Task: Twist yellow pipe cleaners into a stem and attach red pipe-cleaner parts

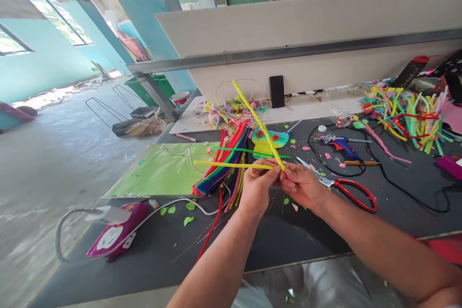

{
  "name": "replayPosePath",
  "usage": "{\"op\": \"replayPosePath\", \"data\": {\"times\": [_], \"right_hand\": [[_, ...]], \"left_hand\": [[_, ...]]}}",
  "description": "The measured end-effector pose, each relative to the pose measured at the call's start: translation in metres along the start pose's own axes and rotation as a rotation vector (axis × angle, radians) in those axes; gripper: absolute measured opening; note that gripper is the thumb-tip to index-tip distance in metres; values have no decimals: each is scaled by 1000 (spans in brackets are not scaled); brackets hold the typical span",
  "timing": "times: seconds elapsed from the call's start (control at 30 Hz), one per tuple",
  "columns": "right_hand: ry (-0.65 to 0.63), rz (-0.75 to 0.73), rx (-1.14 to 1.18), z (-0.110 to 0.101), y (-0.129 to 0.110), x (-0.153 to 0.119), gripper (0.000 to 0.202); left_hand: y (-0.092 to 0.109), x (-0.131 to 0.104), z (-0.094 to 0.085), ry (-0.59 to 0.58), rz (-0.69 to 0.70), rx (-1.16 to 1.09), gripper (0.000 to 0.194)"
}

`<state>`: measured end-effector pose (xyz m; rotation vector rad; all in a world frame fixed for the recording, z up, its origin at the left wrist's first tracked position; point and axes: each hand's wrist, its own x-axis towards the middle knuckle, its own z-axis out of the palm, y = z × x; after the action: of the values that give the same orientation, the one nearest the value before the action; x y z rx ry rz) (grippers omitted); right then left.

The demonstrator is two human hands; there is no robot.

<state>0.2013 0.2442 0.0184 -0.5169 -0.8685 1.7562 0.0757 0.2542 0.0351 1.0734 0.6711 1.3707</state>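
Observation:
Between my two hands is a yellow pipe cleaner point(257, 118), bent to a sharp corner at my fingertips. One thick length rises up and away to the left, while a thinner straight length runs left past my left hand point(258, 185). That hand pinches it near the corner with thumb and finger. My right hand point(301, 185) pinches the corner itself, its fingertips almost touching the left ones. Just beyond lies a bundle of pipe cleaners point(224, 166) in red, green, blue and other colours. A blue-green and yellow piece point(269, 143) with red flowers rests behind my hands.
Red-handled scissors point(355, 195) lie right of my right hand, near a blue glue gun point(341, 147) and its cord. A green sheet point(151, 168), a purple power strip point(119, 231) with cable, a propped phone point(276, 91) and a pile of pipe cleaners point(415, 120) surround the work spot.

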Motion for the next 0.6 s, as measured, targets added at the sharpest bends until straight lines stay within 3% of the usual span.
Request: {"op": "replayPosePath", "data": {"times": [0.23, 0.4, 0.53, 0.6], "right_hand": [[-73, 91, 28, -3, -1, 4, 19], [-90, 97, -184, -8, -11, 4, 23], [112, -157, -355, -11, -21, 3, 21], [127, -213, -319, -12, -24, 2, 21]], "left_hand": [[4, 1, -7, -4, 32, 32, 12], [11, 5, -11, -55, 35, 31, 11], [14, 6, -15, -141, -35, 13, 10], [13, 5, -15, -222, -133, -2, 10]]}}
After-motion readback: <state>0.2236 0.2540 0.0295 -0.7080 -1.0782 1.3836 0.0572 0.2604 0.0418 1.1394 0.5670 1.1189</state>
